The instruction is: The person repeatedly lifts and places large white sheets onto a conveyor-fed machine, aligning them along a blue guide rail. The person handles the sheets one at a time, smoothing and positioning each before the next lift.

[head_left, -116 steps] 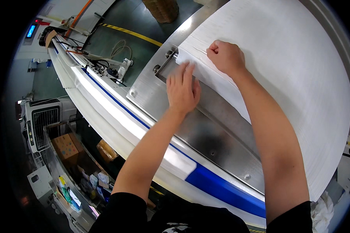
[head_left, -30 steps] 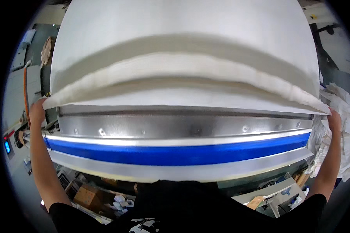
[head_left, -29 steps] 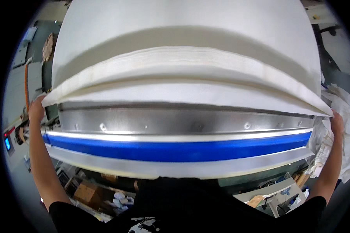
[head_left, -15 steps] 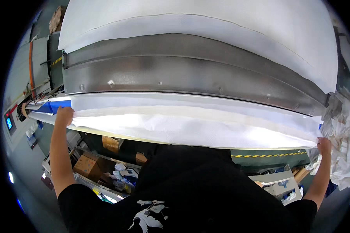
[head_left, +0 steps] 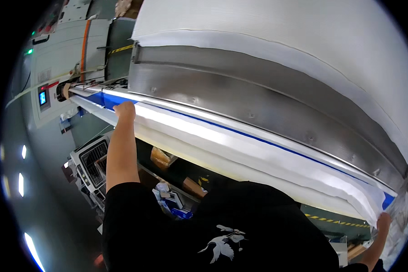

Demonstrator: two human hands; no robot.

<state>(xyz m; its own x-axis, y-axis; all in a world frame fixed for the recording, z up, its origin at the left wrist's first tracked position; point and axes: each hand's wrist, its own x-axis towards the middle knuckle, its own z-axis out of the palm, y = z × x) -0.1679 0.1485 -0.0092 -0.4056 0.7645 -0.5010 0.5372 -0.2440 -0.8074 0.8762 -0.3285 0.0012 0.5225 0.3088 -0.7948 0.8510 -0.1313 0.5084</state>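
Observation:
A long strip of thin white fabric [head_left: 254, 147] stretches between my two hands along a narrow machine bed. My left hand [head_left: 125, 110] is closed on the strip's left end, beside a bare stretch of blue belt [head_left: 111, 100]. At the far right my right hand [head_left: 384, 221] grips the other end, near a blue corner. Along its length the strip lies folded and somewhat wavy. A thin blue line of the belt shows past its far edge.
Behind the bed rises a grey metal panel [head_left: 204, 90], with a broad white sheet [head_left: 281, 22] above it. A machine with a small lit screen [head_left: 42, 97] stands left. Cardboard boxes [head_left: 162, 157] lie below the bed. Crumpled translucent sheeting [head_left: 405, 217] hangs at right.
The view has swung, so the bed now slopes down to the right. The fabric has come toward me, baring a blue line along its far side. Both hands still hold its ends.

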